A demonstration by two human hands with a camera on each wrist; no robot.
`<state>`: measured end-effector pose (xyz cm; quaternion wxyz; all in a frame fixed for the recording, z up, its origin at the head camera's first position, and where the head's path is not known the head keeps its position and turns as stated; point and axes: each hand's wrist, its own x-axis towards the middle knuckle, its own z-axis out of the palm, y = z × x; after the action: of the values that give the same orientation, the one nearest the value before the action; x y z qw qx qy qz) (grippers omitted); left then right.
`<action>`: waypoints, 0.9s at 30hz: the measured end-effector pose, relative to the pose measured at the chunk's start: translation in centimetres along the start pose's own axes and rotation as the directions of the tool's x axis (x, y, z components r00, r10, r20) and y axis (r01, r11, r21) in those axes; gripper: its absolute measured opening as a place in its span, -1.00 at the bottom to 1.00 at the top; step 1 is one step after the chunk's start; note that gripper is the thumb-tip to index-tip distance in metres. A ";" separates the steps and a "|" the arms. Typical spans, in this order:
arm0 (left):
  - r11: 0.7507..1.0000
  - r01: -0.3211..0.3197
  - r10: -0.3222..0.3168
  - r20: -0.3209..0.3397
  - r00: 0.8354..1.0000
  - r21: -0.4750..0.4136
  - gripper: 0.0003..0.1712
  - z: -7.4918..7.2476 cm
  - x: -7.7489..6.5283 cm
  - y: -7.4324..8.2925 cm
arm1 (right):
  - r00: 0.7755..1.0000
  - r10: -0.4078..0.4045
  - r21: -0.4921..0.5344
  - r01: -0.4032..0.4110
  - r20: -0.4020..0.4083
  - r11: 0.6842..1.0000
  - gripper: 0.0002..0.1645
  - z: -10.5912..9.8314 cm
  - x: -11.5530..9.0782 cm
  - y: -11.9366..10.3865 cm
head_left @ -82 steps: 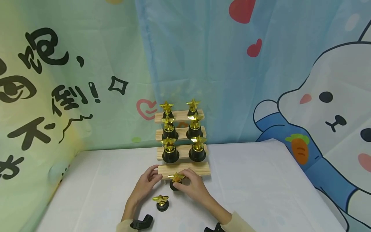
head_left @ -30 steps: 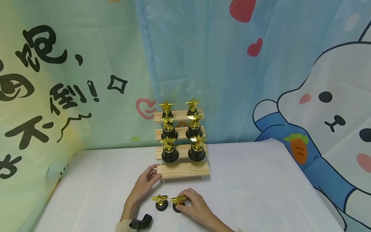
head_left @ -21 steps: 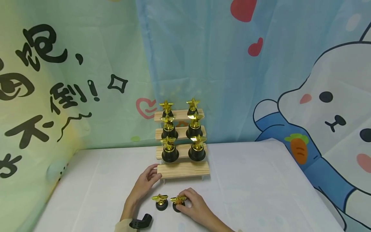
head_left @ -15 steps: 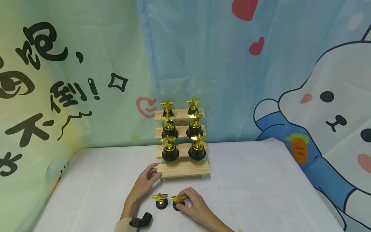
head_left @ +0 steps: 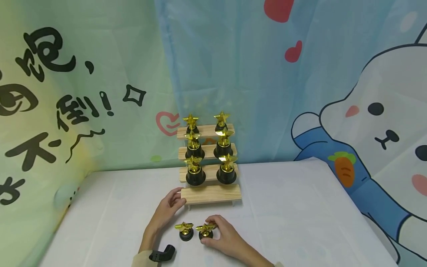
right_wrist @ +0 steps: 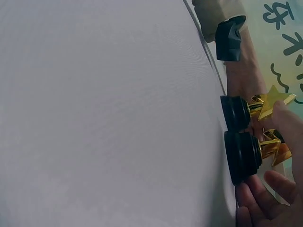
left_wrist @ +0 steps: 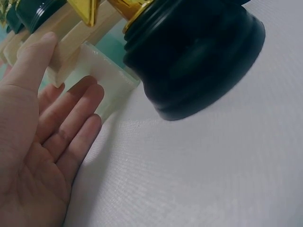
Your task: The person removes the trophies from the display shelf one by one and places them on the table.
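Note:
Two small star trophies with black bases stand on the white tabletop, the left one [head_left: 185, 233] beside the right one [head_left: 205, 232]. My right hand [head_left: 227, 236] is spread around the right trophy, thumb in front and fingers behind, with a gap showing between thumb and base. My left hand [head_left: 166, 208] holds the left end of the lowest wooden shelf [head_left: 211, 195] of a tiered display stand. In the left wrist view the thumb lies on the board, the other fingers extend under it by a clear leg [left_wrist: 106, 71], and a trophy base [left_wrist: 194, 56] fills the foreground.
The upper shelves bear several more star trophies, two per tier, such as one at the lower left [head_left: 195, 174] and one at the lower right [head_left: 227, 172]. A printed curtain [head_left: 267, 92] hangs behind the white table [head_left: 283, 222].
My right hand drew the right trophy back from the lowest shelf, set it beside the left one, then loosened its fingers. My left hand has stayed at the shelf end.

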<state>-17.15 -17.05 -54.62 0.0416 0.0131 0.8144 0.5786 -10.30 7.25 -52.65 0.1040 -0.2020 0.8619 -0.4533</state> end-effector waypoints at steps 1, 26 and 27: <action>1.000 0.003 -0.003 -0.008 1.000 0.004 -0.47 0.1 -0.1 0.2 | 1.000 0.003 0.013 -0.003 0.011 1.000 -0.33 -0.2 0.0 0.0; 1.000 0.015 -0.015 -0.011 1.000 0.005 -0.45 0.1 -0.2 0.5 | 0.860 -0.073 0.161 0.177 -0.506 0.971 -0.84 -6.0 1.6 0.7; 1.000 0.009 -0.009 -0.008 1.000 0.001 -0.44 0.1 0.0 0.3 | 0.846 -0.082 0.152 0.189 -0.528 0.970 -0.82 -6.5 1.8 0.6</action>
<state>-17.10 -16.90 -54.39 0.0410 0.0073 0.8150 0.5780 -14.41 11.59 -49.43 -0.1443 -0.1220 0.7920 -0.5805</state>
